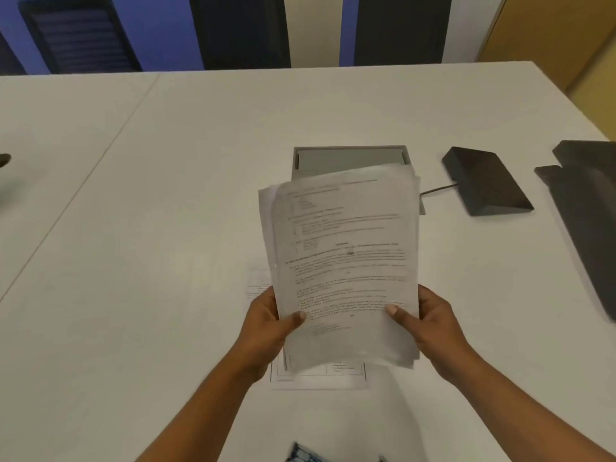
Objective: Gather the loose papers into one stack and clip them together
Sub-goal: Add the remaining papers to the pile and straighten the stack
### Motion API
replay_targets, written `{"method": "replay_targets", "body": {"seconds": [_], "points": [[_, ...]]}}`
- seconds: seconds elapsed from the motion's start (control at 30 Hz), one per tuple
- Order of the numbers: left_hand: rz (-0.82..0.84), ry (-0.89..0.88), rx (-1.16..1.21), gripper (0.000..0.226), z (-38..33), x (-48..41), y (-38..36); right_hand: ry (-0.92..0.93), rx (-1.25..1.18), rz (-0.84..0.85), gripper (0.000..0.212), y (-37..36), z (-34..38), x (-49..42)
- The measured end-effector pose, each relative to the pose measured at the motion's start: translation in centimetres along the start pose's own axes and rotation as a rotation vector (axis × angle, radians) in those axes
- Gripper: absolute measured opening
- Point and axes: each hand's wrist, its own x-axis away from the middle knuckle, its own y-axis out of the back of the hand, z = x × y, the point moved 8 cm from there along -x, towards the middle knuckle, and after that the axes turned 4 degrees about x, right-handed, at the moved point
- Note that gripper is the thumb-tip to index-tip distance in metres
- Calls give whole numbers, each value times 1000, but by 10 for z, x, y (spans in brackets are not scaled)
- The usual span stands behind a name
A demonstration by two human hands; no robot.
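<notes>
Both my hands hold a stack of printed papers (346,261) up above the white table (150,228), its sheets slightly fanned and uneven at the top. My left hand (270,325) grips the stack's lower left edge, thumb on the front page. My right hand (426,321) grips the lower right edge the same way. Another printed sheet (316,378) lies flat on the table under the stack, mostly hidden by it. At the bottom edge of the view a blue-and-black object (303,455) peeks in; I cannot tell what it is.
A grey flap box (346,158) is set into the table behind the stack. A dark wedge-shaped device (486,181) with a cable lies to the right, and a dark flat object (586,208) sits at the right edge. Dark chairs (80,35) stand beyond the far edge.
</notes>
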Motion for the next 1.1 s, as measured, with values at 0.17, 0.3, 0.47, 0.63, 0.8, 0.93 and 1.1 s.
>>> {"method": "replay_targets", "body": {"seconds": [0.17, 0.3, 0.47, 0.63, 0.8, 0.93, 1.1], "points": [[-48, -49, -199, 46, 11, -17, -8, 58, 98, -42, 30, -2, 4, -11], [-93, -77, -205, 48, 19, -17, -9, 57, 119, -33, 33, -6, -4, -12], [-94, -99, -163, 46, 26, -20, -10, 59, 101, 40, 54, -13, -21, -8], [-24, -75, -285, 31, 46, -19, -11, 21, 178, 47, 49, -11, -47, -6], [-68, -267, -316, 57, 16, -7, -3, 25, 273, -2, 42, 2, -54, -7], [14, -235, -343, 47, 4, -12, -8, -22, 362, -19, 41, 9, -59, -10], [-56, -46, -432, 33, 24, -21, -8, 10, 266, 88, 40, -5, -42, -11]]}}
